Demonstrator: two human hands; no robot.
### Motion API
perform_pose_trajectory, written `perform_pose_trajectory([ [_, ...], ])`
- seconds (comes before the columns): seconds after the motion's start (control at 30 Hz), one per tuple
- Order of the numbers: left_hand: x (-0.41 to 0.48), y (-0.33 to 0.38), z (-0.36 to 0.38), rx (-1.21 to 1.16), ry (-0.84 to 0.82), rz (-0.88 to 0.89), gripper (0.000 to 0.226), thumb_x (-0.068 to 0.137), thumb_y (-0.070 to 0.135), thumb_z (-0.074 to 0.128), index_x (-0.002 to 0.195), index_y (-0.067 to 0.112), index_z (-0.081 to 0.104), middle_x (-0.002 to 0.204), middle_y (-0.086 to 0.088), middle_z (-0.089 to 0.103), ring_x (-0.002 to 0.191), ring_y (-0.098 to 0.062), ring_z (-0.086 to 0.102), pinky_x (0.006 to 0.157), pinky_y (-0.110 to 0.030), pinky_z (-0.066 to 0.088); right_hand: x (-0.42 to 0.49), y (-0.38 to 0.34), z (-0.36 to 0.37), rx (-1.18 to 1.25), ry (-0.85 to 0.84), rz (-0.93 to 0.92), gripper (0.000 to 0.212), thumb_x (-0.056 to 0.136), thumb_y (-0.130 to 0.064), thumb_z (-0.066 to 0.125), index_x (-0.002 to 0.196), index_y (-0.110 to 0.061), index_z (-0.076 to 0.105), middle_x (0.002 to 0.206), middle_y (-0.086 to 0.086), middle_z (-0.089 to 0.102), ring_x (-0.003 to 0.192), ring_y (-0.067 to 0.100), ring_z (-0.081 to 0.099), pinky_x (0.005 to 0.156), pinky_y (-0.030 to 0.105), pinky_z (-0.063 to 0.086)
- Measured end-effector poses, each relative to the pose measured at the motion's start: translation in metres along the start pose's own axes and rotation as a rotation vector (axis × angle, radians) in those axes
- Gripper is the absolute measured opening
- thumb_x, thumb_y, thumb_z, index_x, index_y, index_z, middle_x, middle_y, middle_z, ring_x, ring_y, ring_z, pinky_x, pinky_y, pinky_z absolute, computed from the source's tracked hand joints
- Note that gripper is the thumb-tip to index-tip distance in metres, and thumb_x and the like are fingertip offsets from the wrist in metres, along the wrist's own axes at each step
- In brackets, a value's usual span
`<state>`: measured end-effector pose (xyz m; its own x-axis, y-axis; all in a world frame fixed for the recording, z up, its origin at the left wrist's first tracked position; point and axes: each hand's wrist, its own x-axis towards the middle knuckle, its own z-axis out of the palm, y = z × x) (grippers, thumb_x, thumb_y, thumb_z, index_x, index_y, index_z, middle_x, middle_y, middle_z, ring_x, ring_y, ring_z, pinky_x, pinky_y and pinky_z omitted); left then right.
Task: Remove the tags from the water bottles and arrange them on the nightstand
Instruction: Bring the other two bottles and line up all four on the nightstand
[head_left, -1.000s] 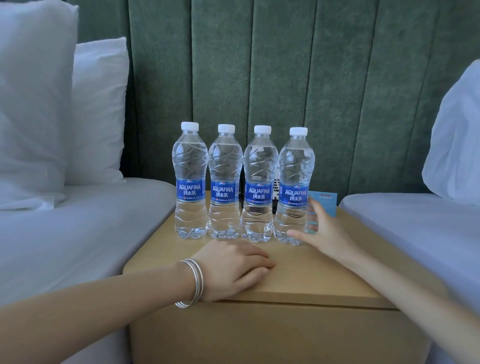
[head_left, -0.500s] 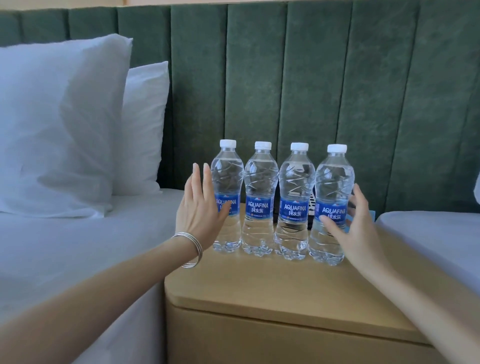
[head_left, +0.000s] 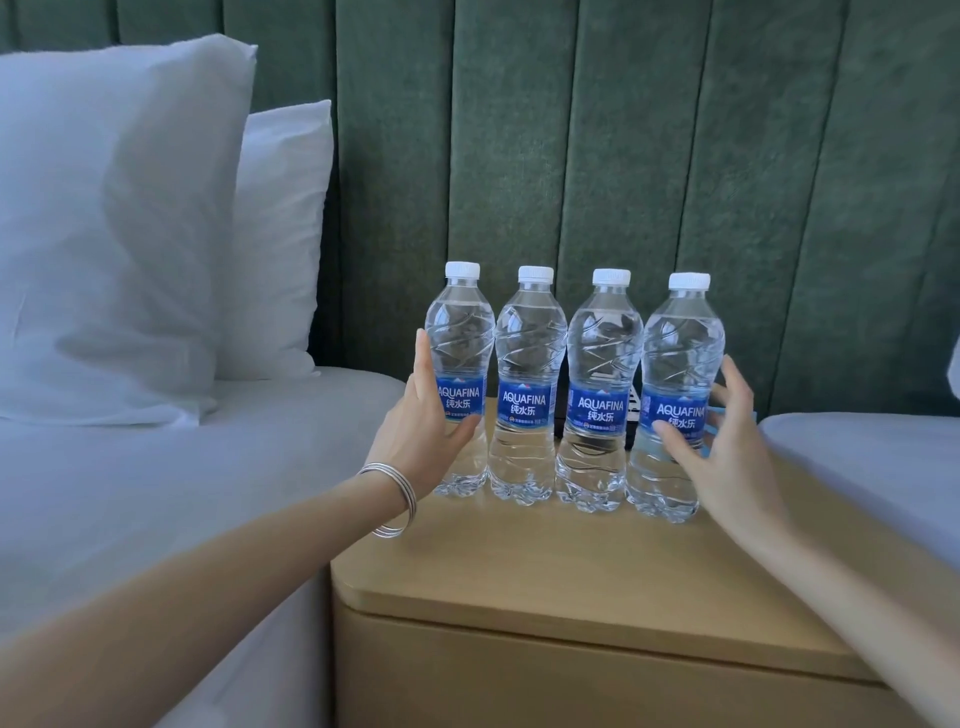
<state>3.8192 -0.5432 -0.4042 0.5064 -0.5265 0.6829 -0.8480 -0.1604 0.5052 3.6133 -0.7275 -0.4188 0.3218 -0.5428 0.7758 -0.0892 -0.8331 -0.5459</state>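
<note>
Four clear plastic water bottles with blue labels (head_left: 530, 374) stand upright, side by side, on the pale wooden tabletop (head_left: 545, 571). Your left hand (head_left: 423, 415) and right hand (head_left: 727, 452), both released with fingers extended, flank the end bottles. Push unevenly and one may tip, toppling its neighbours.

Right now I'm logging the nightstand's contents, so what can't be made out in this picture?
Head view:
Dark object: mostly hidden behind the third bottle and rightmost bottle.
Blue card: covered by the right hand and that bottle.
Label small print: too small.
White item at right edge: cut off by the frame.
</note>
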Motion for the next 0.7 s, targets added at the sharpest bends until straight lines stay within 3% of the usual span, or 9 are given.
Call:
perform_pose_trajectory([
  [0.13, 0.0, 0.0, 0.0, -0.015, 0.007, 0.002, 0.098, 0.088, 0.029, 0.062, 0.146, 0.026, -0.017, 0.143, -0.001, 0.045, 0.112, -0.022, 0.059, 0.089, -0.034, 0.047, 0.001, 0.002, -0.001, -0.004, 0.002, -0.002, 0.086, 0.082, -0.021, 0.068, 0.147, -0.017, 0.013, 0.14, 0.005, 0.044, 0.118, 0.018, 0.052, 0.09, 0.031, 0.046],
  [0.3, -0.001, 0.001, 0.0, -0.025, -0.002, -0.013, 0.097, 0.088, 0.028, 0.062, 0.146, 0.026, -0.016, 0.144, -0.001, 0.044, 0.114, -0.022, 0.057, 0.091, -0.035, 0.047, 0.001, 0.002, -0.002, -0.001, -0.017, 0.008, 0.087, 0.081, -0.023, 0.068, 0.147, -0.018, 0.013, 0.14, 0.004, 0.044, 0.106, 0.007, 0.052, 0.087, 0.027, 0.045],
  [0.43, -0.001, -0.001, 0.001, -0.026, 0.001, -0.013, 0.098, 0.088, 0.028, 0.062, 0.146, 0.025, -0.016, 0.144, -0.002, 0.044, 0.115, -0.022, 0.056, 0.091, -0.036, 0.046, 0.001, 0.002, -0.003, 0.017, -0.028, 0.009, 0.088, 0.081, -0.025, 0.069, 0.147, -0.018, 0.012, 0.141, 0.004, 0.042, 0.108, 0.007, 0.051, 0.089, 0.027, 0.044],
  [0.6, -0.006, -0.005, 0.005, -0.043, -0.019, -0.013, 0.107, 0.082, 0.023, 0.07, 0.146, 0.027, -0.015, 0.15, -0.004, 0.033, 0.123, -0.023, 0.05, 0.096, -0.037, 0.044, -0.005, 0.008, -0.004, 0.029, -0.095, 0.003, 0.103, 0.073, -0.021, 0.076, 0.147, -0.022, 0.004, 0.143, 0.001, 0.036, 0.128, 0.017, 0.042, 0.101, 0.034, 0.04],
  [0.7, -0.012, -0.007, 0.01, -0.011, -0.051, -0.008, 0.114, 0.077, 0.023, 0.074, 0.146, 0.026, -0.017, 0.15, -0.005, 0.029, 0.122, -0.024, 0.05, 0.098, -0.038, 0.042, -0.007, 0.011, -0.005, -0.034, -0.114, -0.015, 0.107, 0.072, -0.021, 0.077, 0.147, -0.024, 0.0, 0.141, 0.004, 0.04, 0.124, 0.02, 0.045, 0.09, 0.026, 0.041],
])
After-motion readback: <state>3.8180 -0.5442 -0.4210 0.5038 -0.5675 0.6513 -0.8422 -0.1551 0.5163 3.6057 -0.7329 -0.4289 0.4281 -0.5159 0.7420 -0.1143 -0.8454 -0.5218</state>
